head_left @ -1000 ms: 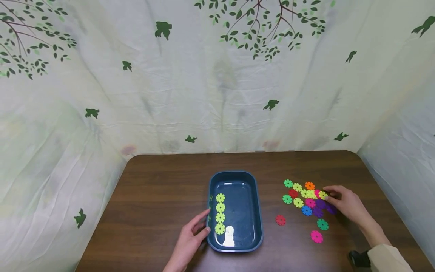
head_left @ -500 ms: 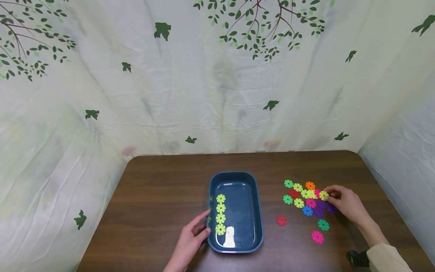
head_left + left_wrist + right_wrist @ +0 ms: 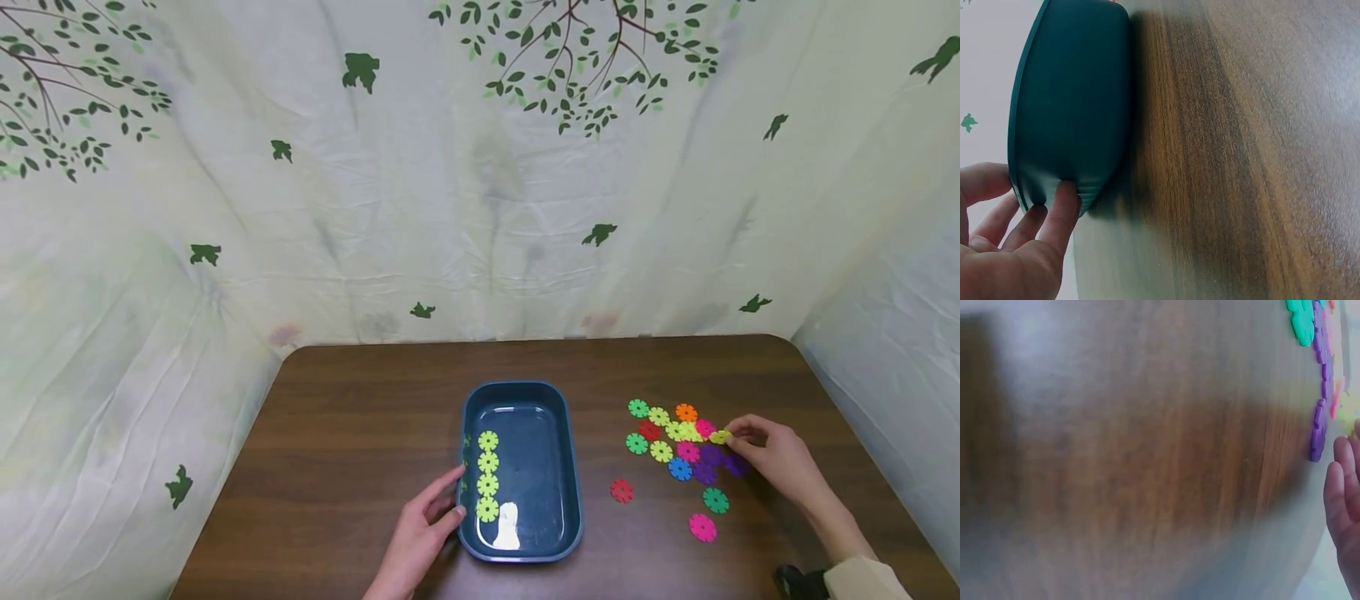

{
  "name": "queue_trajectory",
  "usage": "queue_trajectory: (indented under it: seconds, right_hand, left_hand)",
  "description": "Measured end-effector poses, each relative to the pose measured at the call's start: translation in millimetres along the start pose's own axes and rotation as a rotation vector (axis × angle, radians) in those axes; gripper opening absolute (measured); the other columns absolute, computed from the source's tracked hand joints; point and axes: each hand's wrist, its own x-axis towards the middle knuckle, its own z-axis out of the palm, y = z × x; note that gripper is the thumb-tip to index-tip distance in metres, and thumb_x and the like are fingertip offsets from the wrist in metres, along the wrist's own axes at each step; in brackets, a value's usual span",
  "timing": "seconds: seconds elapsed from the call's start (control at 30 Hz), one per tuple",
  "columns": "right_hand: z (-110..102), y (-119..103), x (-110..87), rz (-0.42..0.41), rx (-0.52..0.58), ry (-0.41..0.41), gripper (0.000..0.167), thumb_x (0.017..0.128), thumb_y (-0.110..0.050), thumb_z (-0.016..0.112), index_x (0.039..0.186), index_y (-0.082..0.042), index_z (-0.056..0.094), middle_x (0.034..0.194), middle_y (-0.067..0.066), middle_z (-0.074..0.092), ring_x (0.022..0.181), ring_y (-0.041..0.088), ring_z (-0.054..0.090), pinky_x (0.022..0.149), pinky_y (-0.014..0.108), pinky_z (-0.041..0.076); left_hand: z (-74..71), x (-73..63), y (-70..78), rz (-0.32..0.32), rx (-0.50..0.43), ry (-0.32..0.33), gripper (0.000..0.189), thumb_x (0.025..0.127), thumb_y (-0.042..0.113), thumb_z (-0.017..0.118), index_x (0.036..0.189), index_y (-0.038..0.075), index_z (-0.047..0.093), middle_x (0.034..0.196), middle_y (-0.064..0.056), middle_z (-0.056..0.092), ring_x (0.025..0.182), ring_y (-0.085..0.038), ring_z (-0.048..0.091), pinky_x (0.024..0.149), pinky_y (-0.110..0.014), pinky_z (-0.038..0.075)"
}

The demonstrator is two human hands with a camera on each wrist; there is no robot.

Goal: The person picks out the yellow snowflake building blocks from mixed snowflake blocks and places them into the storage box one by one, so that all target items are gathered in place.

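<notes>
Fingers of the right hand (image 3: 776, 458) pinch a yellow disc (image 3: 720, 437) at the pile's right edge; half a second ago it faced the camera, and now it is tipped nearly edge-on, baring more of the pink disc (image 3: 705, 428) beside it. That suggests a piece freed from the pile but not yet delivered: the tray (image 3: 536, 467) shows the same four yellow discs (image 3: 488, 485) in line. The left hand (image 3: 420, 525) rests unclenched fingers against the tray's left side.
</notes>
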Motion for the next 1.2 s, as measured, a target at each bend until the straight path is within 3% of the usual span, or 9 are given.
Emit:
queue_trajectory:
  seconds: [0.37,0.7,0.9,1.2]
  right_hand:
    - [3,-24,-7.9,-0.047,0.038,0.098,0.016,0.093,-0.013,0.068,0.106,-0.004,0.068,0.097,0.011,0.069,0.087,0.028,0.064,0.065,0.018,0.049]
    - [16,-58,-1.2,-0.123,0.094,0.044,0.020,0.092,-0.013,0.069,0.111,-0.006,0.068,0.098,0.008,0.069,0.084,0.023,0.062,0.068,0.024,0.052]
    - [24,-78,4.8,-0.135,0.111,0.012,0.018,0.093,-0.014,0.068,0.111,-0.011,0.069,0.098,0.004,0.069,0.085,0.021,0.062,0.068,0.029,0.052]
    - [39,-100,14.7,-0.157,0.206,-0.053,0.020,0.093,-0.022,0.070,0.111,-0.016,0.070,0.101,0.000,0.070,0.089,0.020,0.065,0.072,0.030,0.054]
  left_hand:
    - [0.3,0.4,2.7,-0.026,0.011,0.007,0.052,0.093,0.006,0.063,0.143,0.015,0.052,0.146,-0.021,0.044,0.117,-0.034,0.056,0.091,-0.041,0.051]
    - [1.2,0.5,1.2,-0.014,0.012,0.010,0.052,0.093,0.005,0.063,0.143,0.014,0.053,0.146,-0.019,0.044,0.117,-0.033,0.056,0.090,-0.037,0.051]
    - [2.3,0.8,1.4,0.008,-0.005,0.014,0.052,0.092,0.004,0.063,0.142,0.012,0.053,0.145,-0.020,0.045,0.115,-0.032,0.058,0.087,-0.029,0.050]
    - [2.8,0.5,0.3,0.020,-0.018,0.018,0.052,0.091,0.002,0.063,0.142,0.011,0.054,0.146,-0.021,0.044,0.115,-0.034,0.057,0.086,-0.028,0.051]
